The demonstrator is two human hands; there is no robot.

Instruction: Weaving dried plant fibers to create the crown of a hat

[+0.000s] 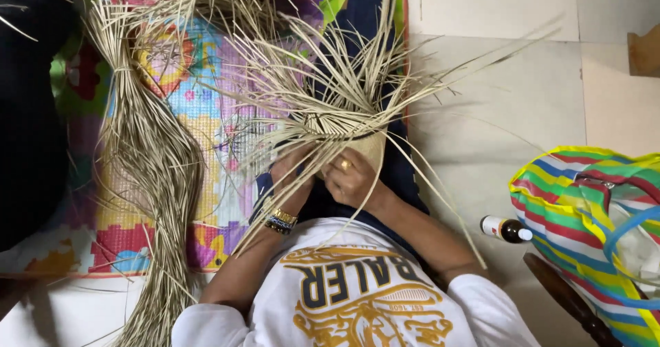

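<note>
A half-woven straw piece [344,124] sits in my lap, its woven base facing me and many loose pale strands fanning up and out. My left hand [292,172], with bracelets at the wrist, grips strands at the left side of the woven base. My right hand [350,175], wearing a gold ring, pinches strands against the lower edge of the base. Both hands touch the weaving and are partly covered by strands.
A long bundle of loose straw [151,168] lies on a colourful play mat [199,113] to the left. A small dark bottle with a white cap [505,229] lies on the pale floor at right, next to a striped bag [584,209]. A dark wooden piece [567,299] is lower right.
</note>
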